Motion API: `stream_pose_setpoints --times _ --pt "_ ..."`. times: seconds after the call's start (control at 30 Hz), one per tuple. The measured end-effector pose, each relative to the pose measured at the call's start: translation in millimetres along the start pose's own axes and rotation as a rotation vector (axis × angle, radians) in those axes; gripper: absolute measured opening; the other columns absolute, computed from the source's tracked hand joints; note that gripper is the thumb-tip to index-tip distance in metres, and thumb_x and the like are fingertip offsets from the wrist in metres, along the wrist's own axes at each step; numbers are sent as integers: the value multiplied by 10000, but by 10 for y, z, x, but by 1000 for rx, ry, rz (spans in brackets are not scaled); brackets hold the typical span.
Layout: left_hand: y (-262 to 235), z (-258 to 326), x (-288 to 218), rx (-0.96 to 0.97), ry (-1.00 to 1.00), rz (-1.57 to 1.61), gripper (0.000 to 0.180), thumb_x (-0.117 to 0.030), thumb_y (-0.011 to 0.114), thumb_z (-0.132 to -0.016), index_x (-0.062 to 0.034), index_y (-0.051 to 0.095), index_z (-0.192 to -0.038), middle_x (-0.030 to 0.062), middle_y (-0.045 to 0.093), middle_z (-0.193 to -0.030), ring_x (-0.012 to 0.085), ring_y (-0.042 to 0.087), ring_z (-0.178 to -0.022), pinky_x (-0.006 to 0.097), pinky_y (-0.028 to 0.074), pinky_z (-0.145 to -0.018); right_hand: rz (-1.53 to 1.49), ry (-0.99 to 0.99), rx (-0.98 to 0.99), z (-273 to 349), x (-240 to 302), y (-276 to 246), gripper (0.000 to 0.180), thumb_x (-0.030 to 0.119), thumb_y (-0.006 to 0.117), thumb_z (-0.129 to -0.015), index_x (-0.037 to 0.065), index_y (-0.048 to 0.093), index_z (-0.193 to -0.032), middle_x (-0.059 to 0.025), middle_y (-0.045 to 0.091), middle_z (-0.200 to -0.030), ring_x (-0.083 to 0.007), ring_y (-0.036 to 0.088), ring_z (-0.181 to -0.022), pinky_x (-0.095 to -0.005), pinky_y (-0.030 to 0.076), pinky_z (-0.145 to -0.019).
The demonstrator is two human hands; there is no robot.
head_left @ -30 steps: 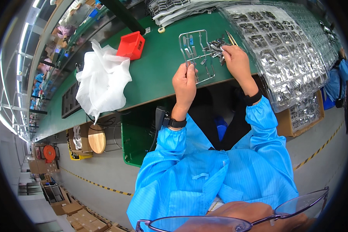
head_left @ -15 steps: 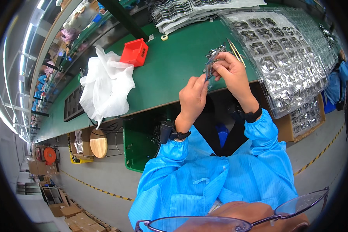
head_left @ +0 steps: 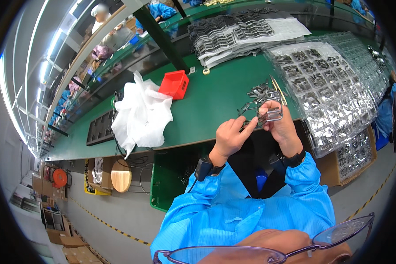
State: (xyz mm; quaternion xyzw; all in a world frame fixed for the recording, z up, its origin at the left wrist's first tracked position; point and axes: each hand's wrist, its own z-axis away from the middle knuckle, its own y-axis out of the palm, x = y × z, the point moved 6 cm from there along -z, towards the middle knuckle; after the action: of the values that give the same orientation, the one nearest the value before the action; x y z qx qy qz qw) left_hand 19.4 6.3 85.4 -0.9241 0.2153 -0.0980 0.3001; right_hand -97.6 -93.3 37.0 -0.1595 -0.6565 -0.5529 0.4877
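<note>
Over the front edge of the green bench, my hands hold a thin, dark, open metal frame (head_left: 275,119) with bent bars. My right hand (head_left: 280,127) grips it with thumb and fingers curled round its bars. From the left, my left hand (head_left: 231,137) reaches in with thumb and forefinger closed at the frame's near side; whether a smaller part sits between those fingertips cannot be made out. Just beyond the hands lies a heap of small metal pieces (head_left: 260,91). Beside it rest slim golden tweezers (head_left: 278,89).
Clear compartment trays (head_left: 324,92) full of small metal pieces stand at the right, above a cardboard box (head_left: 356,174). Dark frames (head_left: 233,33) lie on white sheets at the back. A red bin (head_left: 174,85), white wrapping (head_left: 141,115) and black tray (head_left: 100,128) occupy the left.
The view has shifted, so the bench sits lower in the picture. The frame has turned from nearly edge-on to showing its open outline, and my left fingers have moved to its near side.
</note>
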Motion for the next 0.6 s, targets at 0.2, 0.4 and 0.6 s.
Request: stream_pose_setpoints --times 0.2,0.4,0.6 --pt "-73 -35 5 -28 136 -70 433 -78 648 -667 -173 675 -1089 43 588 -872 185 578 -695 283 479 -557 -222 228 187 -39 -155 12 91 109 665 -814 101 575 -809 8 577 -678 -79 530 -536 -211 369 -398" --pt "-40 1 66 -19 -9 -45 416 -19 657 -656 -146 688 -1051 63 600 -871 196 584 -689 289 484 -565 -190 86 136 -24 -163 65 39 75 633 -828 79 608 -858 3 598 -729 -72 545 -583 -210 410 -446" --pt "-3 43 94 -167 -206 112 392 35 680 -679 -99 682 -1047 83 614 -830 217 592 -654 305 477 -540 140 -307 87 78 16 190 139 63 577 -884 12 657 -984 -17 639 -821 -73 561 -641 -211 456 -544"
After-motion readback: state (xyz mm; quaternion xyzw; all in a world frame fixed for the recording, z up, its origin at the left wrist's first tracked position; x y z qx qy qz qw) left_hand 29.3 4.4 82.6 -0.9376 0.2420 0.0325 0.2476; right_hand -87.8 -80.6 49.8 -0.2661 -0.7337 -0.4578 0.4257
